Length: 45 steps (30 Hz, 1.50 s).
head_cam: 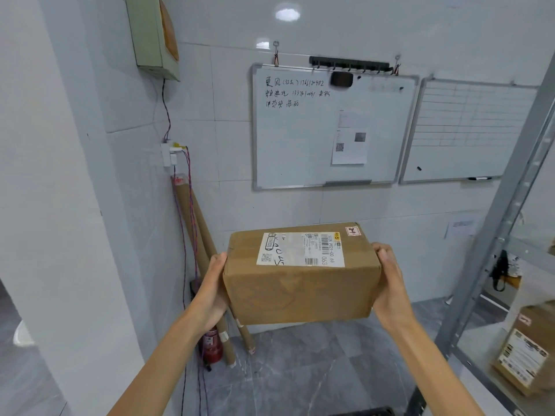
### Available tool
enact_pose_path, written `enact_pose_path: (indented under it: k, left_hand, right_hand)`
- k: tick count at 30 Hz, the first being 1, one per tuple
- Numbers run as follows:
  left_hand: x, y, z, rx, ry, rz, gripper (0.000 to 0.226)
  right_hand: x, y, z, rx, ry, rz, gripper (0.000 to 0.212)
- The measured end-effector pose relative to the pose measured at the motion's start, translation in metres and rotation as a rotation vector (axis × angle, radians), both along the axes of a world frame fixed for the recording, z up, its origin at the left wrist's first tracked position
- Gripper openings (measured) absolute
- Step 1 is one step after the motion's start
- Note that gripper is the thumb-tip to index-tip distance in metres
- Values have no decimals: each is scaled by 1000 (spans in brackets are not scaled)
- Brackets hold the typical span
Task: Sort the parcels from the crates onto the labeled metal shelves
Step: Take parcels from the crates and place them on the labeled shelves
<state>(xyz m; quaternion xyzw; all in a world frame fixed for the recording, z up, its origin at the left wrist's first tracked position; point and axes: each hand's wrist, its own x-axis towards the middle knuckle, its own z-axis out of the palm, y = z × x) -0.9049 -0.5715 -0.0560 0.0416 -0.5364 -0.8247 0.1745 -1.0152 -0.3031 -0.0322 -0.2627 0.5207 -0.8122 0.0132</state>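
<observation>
cardboard parcel [300,292] held in the air between two bare hands.
the left hand [210,291] grips the parcel's left end, thumb up along the near edge, its other fingers hidden behind it; the right hand [390,289] clasps the right end with fingertips curled over the top corner. a white shipping label [300,249] with barcodes lies on the parcel's upper face. below it is grey marbled floor [315,370]. behind, cardboard tubes [207,265] lean in the corner beside a red fire extinguisher [211,346], and a whiteboard [300,139] with writing hangs on the tiled wall [228,163], a second, ruled board [462,130] just beside it. at the right stands a grey metal shelf [501,235], with a labelled carton [522,355] on a lower level.
</observation>
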Motion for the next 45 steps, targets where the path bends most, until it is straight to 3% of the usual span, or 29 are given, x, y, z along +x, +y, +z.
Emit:
enact_pose_path:
  k: [2, 6, 13, 15, 19, 22, 25, 27, 32, 37, 39, 42, 45]
  left_hand:
    - [-2, 1, -4, 12, 11, -9, 85]
    - [-2, 10, -6, 50, -52, -69, 95]
    - [0, 25, -13, 124, -179, -86, 69]
    - [-3, 35, -15, 74, -132, -26, 71]
    - [-8, 60, -16, 20, -21, 31, 63]
    - [-13, 73, -15, -11, 18, 36, 61]
    - [-15, 82, -16, -49, 26, -10, 61]
    - [-14, 89, -17, -71, 20, -74, 72]
    - [-12, 103, -13, -163, -17, -259, 96]
    - [-20, 118, -9, -202, -79, -345, 110]
    - [-25, 128, -6, -150, -83, -337, 103]
    - [-37, 141, -4, -160, -89, -261, 65]
    - [-50, 148, -6, -243, -52, -256, 66]
  right_hand:
    - [-1, 1, 2, 16, 29, -20, 64]
    - [-6, 3, 5, 77, 115, -55, 53]
    - [-9, 5, 9, 172, 242, -305, 41]
    - [-8, -2, 12, 164, 175, -503, 31]
    - [-10, -11, 26, 15, -18, -750, 38]
    - [-13, -13, 36, 5, -22, -696, 36]
    - [-15, -16, 45, -43, 24, -500, 35]
    - [-17, -16, 52, -61, 84, -441, 37]
    - [-18, -13, 69, -86, 170, -344, 19]
    - [-16, -5, 73, -65, 293, -294, 35]
    - [-9, -3, 68, 6, 304, -282, 40]
    - [0, 2, 50, 139, 287, -227, 51]
    - [3, 21, 32, 211, 231, -250, 60]
